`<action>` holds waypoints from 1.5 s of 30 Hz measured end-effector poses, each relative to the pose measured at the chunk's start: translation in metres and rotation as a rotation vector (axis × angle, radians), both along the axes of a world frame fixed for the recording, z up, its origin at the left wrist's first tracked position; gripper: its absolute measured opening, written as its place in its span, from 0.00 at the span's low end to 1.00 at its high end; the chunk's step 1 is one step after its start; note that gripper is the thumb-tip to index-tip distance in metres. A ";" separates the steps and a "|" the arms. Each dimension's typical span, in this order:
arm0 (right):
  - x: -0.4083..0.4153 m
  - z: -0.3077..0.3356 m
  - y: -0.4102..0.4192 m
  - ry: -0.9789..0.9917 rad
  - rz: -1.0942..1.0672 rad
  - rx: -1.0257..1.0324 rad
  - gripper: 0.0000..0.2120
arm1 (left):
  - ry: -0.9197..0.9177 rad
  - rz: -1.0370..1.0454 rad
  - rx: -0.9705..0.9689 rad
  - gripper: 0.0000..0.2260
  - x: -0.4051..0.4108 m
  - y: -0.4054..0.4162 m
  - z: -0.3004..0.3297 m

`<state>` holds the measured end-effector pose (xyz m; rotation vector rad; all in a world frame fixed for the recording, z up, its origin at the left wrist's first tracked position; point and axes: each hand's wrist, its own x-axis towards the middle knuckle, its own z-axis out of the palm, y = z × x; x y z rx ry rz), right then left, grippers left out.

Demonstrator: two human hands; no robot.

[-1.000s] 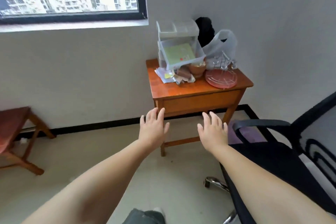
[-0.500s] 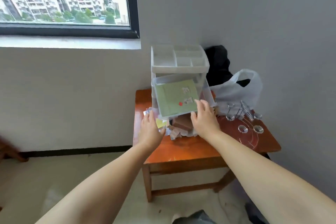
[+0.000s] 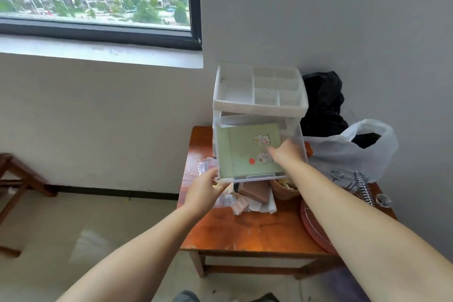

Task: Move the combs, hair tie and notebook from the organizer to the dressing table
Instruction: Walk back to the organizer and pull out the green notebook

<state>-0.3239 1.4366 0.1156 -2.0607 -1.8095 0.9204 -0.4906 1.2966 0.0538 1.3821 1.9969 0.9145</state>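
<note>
A clear plastic organizer (image 3: 235, 105) stands at the back of the orange wooden dressing table (image 3: 245, 230). Its upper drawer (image 3: 300, 135) is pulled out, and a green notebook (image 3: 242, 152) with stickers lies flat inside. My left hand (image 3: 203, 191) grips the drawer's front left corner from below. My right hand (image 3: 285, 153) reaches into the drawer, fingertips on the notebook's right side; whether it grips is unclear. I see no combs or hair tie.
Under the drawer lie paper scraps, a brown block (image 3: 255, 191) and a clay pot (image 3: 284, 189). A white plastic bag (image 3: 343, 152), a black bag (image 3: 321, 103), metal springs (image 3: 362, 186) and a red plate (image 3: 311, 223) fill the table's right side. A wooden stool (image 3: 14, 179) stands far left.
I have come close to the table. My left hand moved up to the drawer's front left corner, and my right hand went from the drawer's front edge into the drawer onto the notebook.
</note>
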 end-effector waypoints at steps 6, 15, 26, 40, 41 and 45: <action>0.000 0.011 0.005 0.444 -0.044 0.017 0.15 | 0.037 -0.022 0.026 0.16 -0.005 0.002 0.002; 0.072 0.031 -0.024 1.154 -0.073 -0.129 0.12 | 0.050 0.051 0.119 0.19 -0.018 0.005 0.016; 0.055 0.034 -0.045 0.595 0.560 -0.287 0.12 | 0.148 0.026 0.107 0.23 -0.040 0.056 0.058; 0.008 0.036 0.019 0.434 0.566 -0.110 0.05 | 0.287 0.065 -0.037 0.16 -0.068 0.125 0.072; 0.009 0.034 0.019 0.462 0.566 -0.126 0.05 | 0.283 0.052 -0.043 0.16 -0.068 0.126 0.071; 0.009 0.031 0.015 0.576 0.564 -0.212 0.07 | 0.109 0.034 -0.068 0.15 -0.067 0.111 0.063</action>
